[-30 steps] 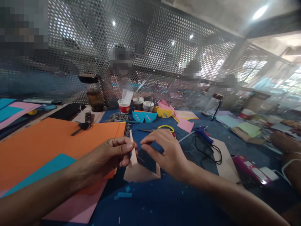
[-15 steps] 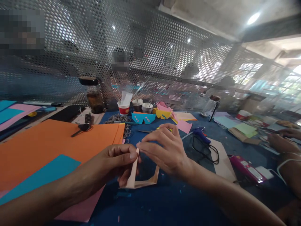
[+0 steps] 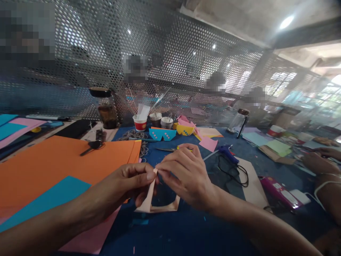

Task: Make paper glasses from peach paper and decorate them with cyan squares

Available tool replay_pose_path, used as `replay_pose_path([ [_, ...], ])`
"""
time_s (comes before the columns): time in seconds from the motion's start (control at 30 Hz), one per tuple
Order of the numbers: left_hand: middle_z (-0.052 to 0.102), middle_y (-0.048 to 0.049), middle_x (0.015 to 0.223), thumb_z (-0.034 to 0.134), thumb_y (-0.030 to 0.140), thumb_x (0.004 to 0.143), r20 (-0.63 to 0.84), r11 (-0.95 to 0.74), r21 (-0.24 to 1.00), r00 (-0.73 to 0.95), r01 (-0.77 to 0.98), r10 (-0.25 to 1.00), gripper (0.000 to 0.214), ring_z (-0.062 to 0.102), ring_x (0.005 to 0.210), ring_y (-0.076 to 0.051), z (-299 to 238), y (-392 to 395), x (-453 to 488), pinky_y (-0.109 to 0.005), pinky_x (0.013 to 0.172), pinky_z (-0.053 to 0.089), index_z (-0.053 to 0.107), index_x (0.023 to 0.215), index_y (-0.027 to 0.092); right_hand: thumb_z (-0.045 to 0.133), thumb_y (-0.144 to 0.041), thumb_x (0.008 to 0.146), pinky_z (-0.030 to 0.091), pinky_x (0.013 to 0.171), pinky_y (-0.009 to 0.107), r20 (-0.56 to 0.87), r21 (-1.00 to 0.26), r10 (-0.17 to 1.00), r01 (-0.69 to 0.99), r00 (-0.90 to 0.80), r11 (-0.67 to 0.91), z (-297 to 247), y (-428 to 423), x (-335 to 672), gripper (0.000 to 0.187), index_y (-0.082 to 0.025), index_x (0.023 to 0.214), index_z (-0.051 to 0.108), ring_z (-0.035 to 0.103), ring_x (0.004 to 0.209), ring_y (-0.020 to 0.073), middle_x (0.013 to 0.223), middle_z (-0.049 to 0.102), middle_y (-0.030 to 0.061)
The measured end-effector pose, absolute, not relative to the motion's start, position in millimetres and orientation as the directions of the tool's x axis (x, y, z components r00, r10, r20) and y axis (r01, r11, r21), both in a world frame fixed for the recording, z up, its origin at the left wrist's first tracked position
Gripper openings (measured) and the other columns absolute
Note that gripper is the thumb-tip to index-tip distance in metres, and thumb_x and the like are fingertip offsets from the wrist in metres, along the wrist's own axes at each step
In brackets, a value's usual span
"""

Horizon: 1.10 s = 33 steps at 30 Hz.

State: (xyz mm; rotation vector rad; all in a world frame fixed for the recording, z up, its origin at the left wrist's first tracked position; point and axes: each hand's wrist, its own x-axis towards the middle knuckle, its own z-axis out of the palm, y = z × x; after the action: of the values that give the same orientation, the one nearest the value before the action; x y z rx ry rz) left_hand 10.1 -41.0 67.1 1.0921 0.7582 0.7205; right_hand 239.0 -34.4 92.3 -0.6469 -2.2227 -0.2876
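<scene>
A folded strip of peach paper (image 3: 147, 204) hangs between both hands, its lower part bent into an angular open loop just above or on the blue table. My left hand (image 3: 135, 181) pinches the strip near its upper end, thumb on the near face. Closed at the same end, my right hand (image 3: 190, 174) has its fingertips pressed against the strip's top edge. The right fingers partly cover the loop's far side. Behind the right hand lie scissors (image 3: 165, 149), their handles partly hidden.
Orange sheets (image 3: 69, 156) with a wristwatch (image 3: 96, 140) and blue paper (image 3: 53, 199) lie left. Blue and yellow paper pieces (image 3: 162, 134), cups (image 3: 140, 123) and a jar (image 3: 105, 110) stand behind. Rightward are a glue gun (image 3: 229, 153), a magenta device (image 3: 279, 192) and another person's hand (image 3: 319, 161).
My right hand has lowered slightly, and the top end of the paper strip has dipped with it. The loop's lower part has shifted a little. My left hand keeps its pinch.
</scene>
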Motion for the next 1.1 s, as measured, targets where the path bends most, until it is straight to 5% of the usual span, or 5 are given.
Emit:
replay_pose_path([
  [0.13, 0.069, -0.0010, 0.067, 0.086, 0.054, 0.086, -0.194, 0.285, 0.952, 0.497, -0.113, 0.846, 0.035, 0.050, 0.054, -0.011, 68.8, -40.0, 9.4, -0.024, 0.053, 0.036, 0.075, 0.074, 0.022, 0.062, -0.022, 0.109, 0.045, 0.102, 0.043, 0.751, -0.107, 0.428, 0.547, -0.503, 0.830, 89.5, -35.1, 235.9, 0.009, -0.025, 0.115, 0.069, 0.070, 0.101, 0.0205, 0.110, 0.080, 0.0022],
  [0.37, 0.072, -0.0003, 0.070, 0.090, 0.048, 0.085, -0.062, 0.166, 0.954, 0.380, -0.249, 0.923, 0.025, 0.060, 0.066, -0.012, 72.7, -30.3, 3.4, -0.021, 0.064, 0.050, 0.083, 0.084, 0.024, 0.072, -0.036, 0.103, 0.050, 0.091, 0.038, 0.563, -0.542, 0.708, 0.457, -0.426, 0.705, 97.7, -51.7, 229.9, 0.013, -0.024, 0.099, 0.068, 0.073, 0.095, 0.0202, 0.099, 0.078, 0.0004],
  [0.63, 0.077, -0.0017, 0.086, 0.096, 0.043, 0.079, -0.003, 0.092, 0.953, 0.294, -0.290, 0.956, 0.023, 0.068, 0.076, -0.014, 79.0, -31.4, 6.2, -0.022, 0.073, 0.058, 0.084, 0.081, 0.023, 0.071, -0.029, 0.105, 0.046, 0.092, 0.041, 0.663, -0.325, 0.600, 0.550, -0.447, 0.769, 90.2, -48.8, 228.5, 0.008, -0.022, 0.101, 0.070, 0.069, 0.101, 0.0219, 0.102, 0.077, 0.0019],
  [0.83, 0.075, 0.0008, 0.064, 0.097, 0.044, 0.078, 0.051, 0.036, 0.962, 0.311, -0.269, 0.949, 0.024, 0.067, 0.058, -0.014, 82.4, -39.6, 3.2, -0.024, 0.059, 0.058, 0.088, 0.091, 0.027, 0.070, -0.022, 0.105, 0.049, 0.088, 0.039, 0.723, -0.230, 0.524, 0.558, -0.450, 0.797, 101.4, -50.8, 235.8, 0.004, -0.023, 0.101, 0.069, 0.070, 0.096, 0.0208, 0.100, 0.078, 0.0014],
  [1.1, 0.087, -0.0057, 0.090, 0.099, 0.043, 0.076, -0.080, 0.194, 0.936, 0.357, -0.294, 0.931, 0.025, 0.081, 0.088, -0.024, 63.6, -34.2, 7.5, -0.033, 0.085, 0.065, 0.088, 0.093, 0.027, 0.057, -0.019, 0.111, 0.050, 0.089, 0.041, 0.710, -0.175, 0.504, 0.570, -0.492, 0.803, 82.4, -41.7, 235.0, 0.012, -0.023, 0.110, 0.068, 0.069, 0.099, 0.0230, 0.104, 0.079, 0.0050],
])
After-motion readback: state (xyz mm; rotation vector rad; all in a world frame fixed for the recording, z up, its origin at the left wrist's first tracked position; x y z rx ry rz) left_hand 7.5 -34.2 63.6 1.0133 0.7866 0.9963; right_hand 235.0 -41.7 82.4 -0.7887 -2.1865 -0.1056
